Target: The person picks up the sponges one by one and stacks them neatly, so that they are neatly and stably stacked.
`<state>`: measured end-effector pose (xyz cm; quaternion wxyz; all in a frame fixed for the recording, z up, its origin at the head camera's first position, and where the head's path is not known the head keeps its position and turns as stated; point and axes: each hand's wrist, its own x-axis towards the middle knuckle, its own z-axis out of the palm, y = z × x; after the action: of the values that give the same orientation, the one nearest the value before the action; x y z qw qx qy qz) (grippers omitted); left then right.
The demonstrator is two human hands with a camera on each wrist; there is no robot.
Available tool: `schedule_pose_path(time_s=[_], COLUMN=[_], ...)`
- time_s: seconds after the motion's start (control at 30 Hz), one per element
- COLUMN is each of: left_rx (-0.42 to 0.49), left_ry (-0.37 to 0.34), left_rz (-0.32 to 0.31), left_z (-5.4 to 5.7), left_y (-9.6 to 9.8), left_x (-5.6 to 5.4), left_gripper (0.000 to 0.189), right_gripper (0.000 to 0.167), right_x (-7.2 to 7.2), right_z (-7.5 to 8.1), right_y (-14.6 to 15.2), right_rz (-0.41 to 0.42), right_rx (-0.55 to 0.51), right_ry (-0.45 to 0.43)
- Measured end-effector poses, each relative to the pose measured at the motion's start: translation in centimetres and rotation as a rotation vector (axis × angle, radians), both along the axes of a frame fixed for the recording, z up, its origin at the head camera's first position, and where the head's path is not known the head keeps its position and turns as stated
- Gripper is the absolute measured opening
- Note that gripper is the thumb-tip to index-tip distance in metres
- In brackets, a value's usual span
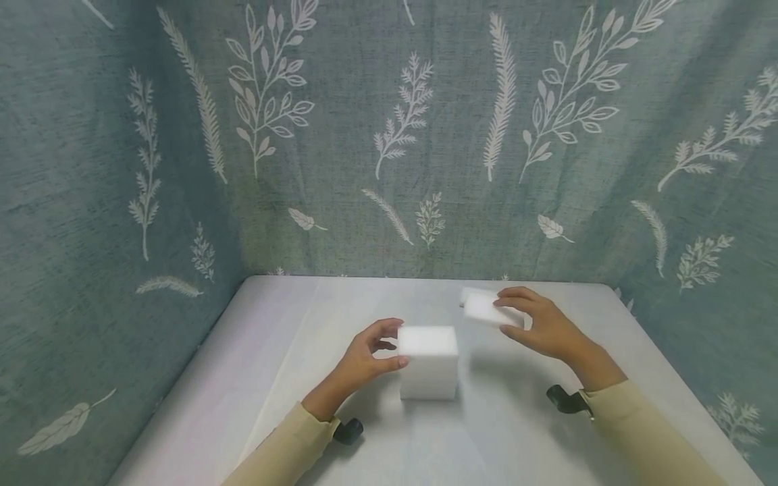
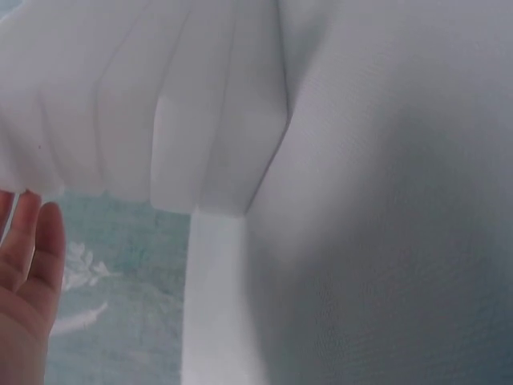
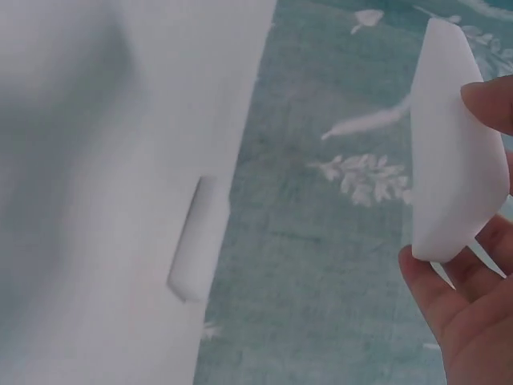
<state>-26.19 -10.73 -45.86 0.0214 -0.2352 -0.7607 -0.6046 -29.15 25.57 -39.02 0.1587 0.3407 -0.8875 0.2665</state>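
Observation:
A stack of white slabs (image 1: 428, 368) stands upright on the table; the left wrist view shows several slabs (image 2: 176, 136) laid on each other. My left hand (image 1: 367, 354) grips the top of the stack from its left side, thumb at the front and fingers toward the back. To the right, my right hand (image 1: 537, 324) holds one white slab (image 3: 449, 152) off the table, pinched between thumb and fingers. Another white slab (image 3: 196, 249) lies on the table near its far edge, partly hidden in the head view behind the held one.
The white tabletop (image 1: 292, 398) reaches back to a green curtain (image 1: 365, 135) with white leaf prints, which also hangs at both sides. Dark wrist-worn pieces show at the left cuff (image 1: 348, 432) and the right cuff (image 1: 568, 399).

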Motion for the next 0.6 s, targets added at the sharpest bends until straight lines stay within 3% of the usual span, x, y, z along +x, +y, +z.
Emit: schedule_pose_path(time_s=[0.17,0.43,0.6], left_rx=[0.003,0.006,-0.021], left_ry=[-0.017,0.043,0.007], left_rz=[0.015,0.014,-0.008], left_z=[0.0,0.3,0.3], left_y=[-0.4,-0.8,-0.7], left_x=[0.1,-0.1,-0.1], left_gripper=[0.062,0.06,0.06], right_gripper=[0.04,0.04,0.039], right_x=[0.1,0.5,0.5], right_z=[0.5,0.8,0.7], right_y=[-1.7,-3.4,-4.7], right_rz=[0.056,0.133,0.189], right_rx=[-0.032,-0.049,-0.074], right_ry=[-0.007,0.018,0.046])
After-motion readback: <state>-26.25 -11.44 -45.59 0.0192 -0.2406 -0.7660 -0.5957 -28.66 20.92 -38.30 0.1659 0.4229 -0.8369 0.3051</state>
